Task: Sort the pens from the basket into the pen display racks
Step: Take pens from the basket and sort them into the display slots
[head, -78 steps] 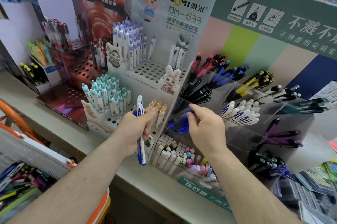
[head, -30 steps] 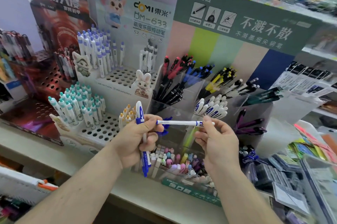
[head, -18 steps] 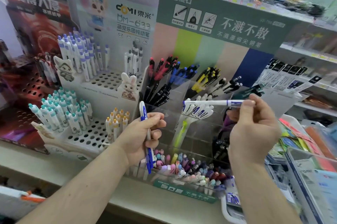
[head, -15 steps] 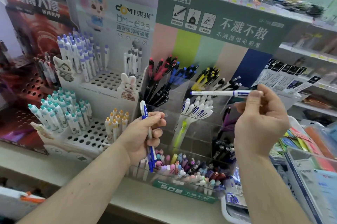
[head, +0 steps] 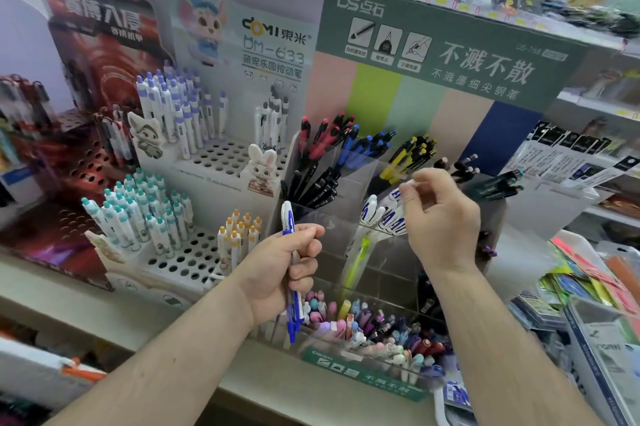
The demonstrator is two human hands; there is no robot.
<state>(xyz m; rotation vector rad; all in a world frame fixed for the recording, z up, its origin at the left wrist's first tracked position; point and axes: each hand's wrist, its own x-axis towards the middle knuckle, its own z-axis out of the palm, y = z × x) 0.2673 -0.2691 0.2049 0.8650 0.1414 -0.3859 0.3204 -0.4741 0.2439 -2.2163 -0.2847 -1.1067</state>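
Nearest the camera, the left hand (head: 287, 263) keeps a closed grip round a small bunch of blue-and-white pens (head: 291, 273), held upright with the tips pointing down over the front edge of the desk (head: 166, 314); it seems to serve as a holding stock, so the other hand can draw from it one pen at a time. Just beyond and below it lies the low tray of pastel pens (head: 374, 328) at the foot of the clear rack (head: 353, 166). Further in, the right hand (head: 440, 217) hangs over the middle row of the rack, fingers curled, thumb and forefinger pinching the white end of a pen (head: 410, 182); the rest of that pen is blurred, so I cannot tell how far it has gone in. It points down toward the compartment of matching white-and-blue pens (head: 382, 214), directly under the fingertips, which is probably why the hand is angled so: like goes with like. That compartment sits just right of the left hand's bunch, near but not touching. Behind stand the black pens (head: 317, 183), red pens (head: 322, 134), blue ones and yellow pens (head: 407, 159), each kind in its own slot, and farthest back the green sign (head: 485, 55). The basket is not clearly in view.
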